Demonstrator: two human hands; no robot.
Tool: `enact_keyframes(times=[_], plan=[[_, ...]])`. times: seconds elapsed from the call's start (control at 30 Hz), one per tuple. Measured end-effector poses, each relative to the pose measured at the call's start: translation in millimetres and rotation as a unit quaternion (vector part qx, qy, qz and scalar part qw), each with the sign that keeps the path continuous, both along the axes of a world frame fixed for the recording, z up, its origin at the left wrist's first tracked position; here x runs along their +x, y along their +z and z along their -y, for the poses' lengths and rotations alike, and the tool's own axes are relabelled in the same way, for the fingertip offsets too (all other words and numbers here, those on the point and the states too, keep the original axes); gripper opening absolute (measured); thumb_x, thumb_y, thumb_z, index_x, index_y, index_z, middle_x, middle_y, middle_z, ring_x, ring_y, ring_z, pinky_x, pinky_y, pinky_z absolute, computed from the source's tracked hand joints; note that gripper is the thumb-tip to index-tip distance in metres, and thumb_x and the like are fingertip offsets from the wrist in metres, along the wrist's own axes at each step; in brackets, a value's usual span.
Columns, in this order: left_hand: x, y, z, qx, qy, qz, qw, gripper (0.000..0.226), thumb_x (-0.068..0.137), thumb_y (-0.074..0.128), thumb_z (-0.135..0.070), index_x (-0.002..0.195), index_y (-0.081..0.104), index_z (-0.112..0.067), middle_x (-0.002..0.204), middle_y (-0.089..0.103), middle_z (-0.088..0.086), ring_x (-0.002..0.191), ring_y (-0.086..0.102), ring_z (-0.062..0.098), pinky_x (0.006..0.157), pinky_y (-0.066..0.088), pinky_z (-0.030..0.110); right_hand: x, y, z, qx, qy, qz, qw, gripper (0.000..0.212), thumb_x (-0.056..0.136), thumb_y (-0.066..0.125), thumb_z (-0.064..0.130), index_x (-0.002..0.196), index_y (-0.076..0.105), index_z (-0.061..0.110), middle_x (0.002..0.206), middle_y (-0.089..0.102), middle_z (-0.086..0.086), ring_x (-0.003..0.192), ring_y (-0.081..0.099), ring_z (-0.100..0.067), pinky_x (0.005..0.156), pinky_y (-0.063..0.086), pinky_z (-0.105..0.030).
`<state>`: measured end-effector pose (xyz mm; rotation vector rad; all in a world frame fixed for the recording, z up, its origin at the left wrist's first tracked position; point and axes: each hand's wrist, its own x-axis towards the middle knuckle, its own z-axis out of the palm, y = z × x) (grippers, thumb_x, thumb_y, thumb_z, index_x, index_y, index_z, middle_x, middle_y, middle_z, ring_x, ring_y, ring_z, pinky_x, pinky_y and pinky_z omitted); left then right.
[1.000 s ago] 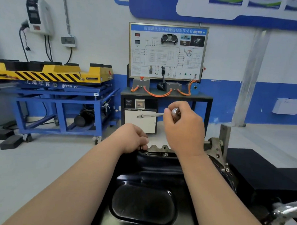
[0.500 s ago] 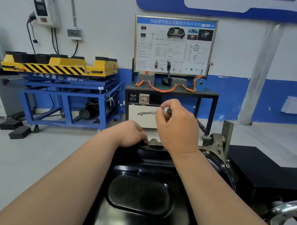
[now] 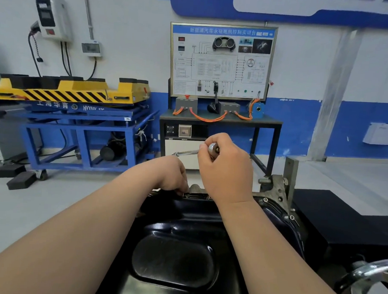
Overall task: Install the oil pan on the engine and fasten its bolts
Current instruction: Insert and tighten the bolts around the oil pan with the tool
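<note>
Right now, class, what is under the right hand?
The rim of the oil pan shows below the right hand gripping a ratchet. Whatever the ratchet sits on is covered.

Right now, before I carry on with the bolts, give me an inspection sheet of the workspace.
Surface: matt black stand top, right of the engine.
Job's things: glossy black oil pan lies on the grey metal engine; two silver bolt heads show on its right flange.
Clutter: two black foam blocks on the grey floor, far left.
Hands: right hand grips the chrome ratchet wrench over the far rim; left hand fingers curl at that rim, contents hidden.
Cables: orange cables on the black-framed training bench.
Surroundings: blue lift table; white wiring-diagram board.
</note>
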<state>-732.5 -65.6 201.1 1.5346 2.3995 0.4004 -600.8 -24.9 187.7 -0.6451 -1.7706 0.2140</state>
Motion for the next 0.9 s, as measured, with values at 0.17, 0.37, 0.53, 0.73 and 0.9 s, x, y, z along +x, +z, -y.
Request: enact_keyframes(times=[0.17, 0.37, 0.53, 0.73, 0.9], plan=[[4, -2, -5, -0.013, -0.015, -0.016, 1.000, 0.007, 0.076, 0.076, -0.023, 0.075, 0.072, -0.017, 0.077, 0.074, -0.003, 0.085, 0.069, 0.018, 0.083, 0.054, 0.032, 1, -1, -2, -0.019, 0.005, 0.000, 1.000, 0.008, 0.089, 0.056, 0.028, 0.085, 0.057, 0.022, 0.062, 0.055, 0.005, 0.063, 0.053, -0.020, 0.055, 0.048, -0.036], [5, -4, -8, -0.012, -0.017, -0.050, 0.999, 0.012, 0.073, 0.079, -0.023, 0.068, 0.068, -0.021, 0.080, 0.072, -0.001, 0.085, 0.067, 0.019, 0.082, 0.054, 0.032, 2, 0, -1, -0.024, 0.006, -0.004, 1.000, 0.007, 0.089, 0.056, 0.026, 0.085, 0.058, 0.020, 0.062, 0.056, 0.004, 0.063, 0.054, -0.021, 0.055, 0.048, -0.038], [6, 2, -8, -0.053, -0.051, -0.099, 0.992, 0.016, 0.074, 0.077, -0.032, 0.069, 0.065, -0.023, 0.073, 0.063, -0.008, 0.080, 0.061, 0.018, 0.071, 0.046, 0.028, 2, 0, -2, -0.034, 0.001, 0.007, 0.999, 0.008, 0.089, 0.055, 0.028, 0.086, 0.058, 0.021, 0.065, 0.058, 0.003, 0.066, 0.055, -0.022, 0.057, 0.049, -0.038], [7, 11, -9, -0.096, -0.100, -0.114, 0.984, 0.022, 0.081, 0.072, -0.033, 0.101, 0.073, -0.023, 0.074, 0.058, -0.014, 0.078, 0.055, 0.014, 0.060, 0.040, 0.024, 1, 0, -4, -0.050, 0.002, 0.015, 0.999, 0.008, 0.089, 0.055, 0.028, 0.083, 0.055, 0.024, 0.062, 0.053, 0.006, 0.064, 0.053, -0.018, 0.055, 0.048, -0.035], [-2, 4, -2, -0.076, -0.115, -0.044, 0.989, 0.016, 0.086, 0.068, -0.025, 0.100, 0.075, -0.023, 0.084, 0.066, -0.016, 0.078, 0.057, 0.004, 0.057, 0.039, 0.004, 21, 40, -3, -0.064, 0.011, 0.099, 0.993, 0.006, 0.088, 0.054, 0.033, 0.085, 0.057, 0.030, 0.071, 0.058, 0.011, 0.073, 0.057, -0.017, 0.067, 0.051, -0.035]])
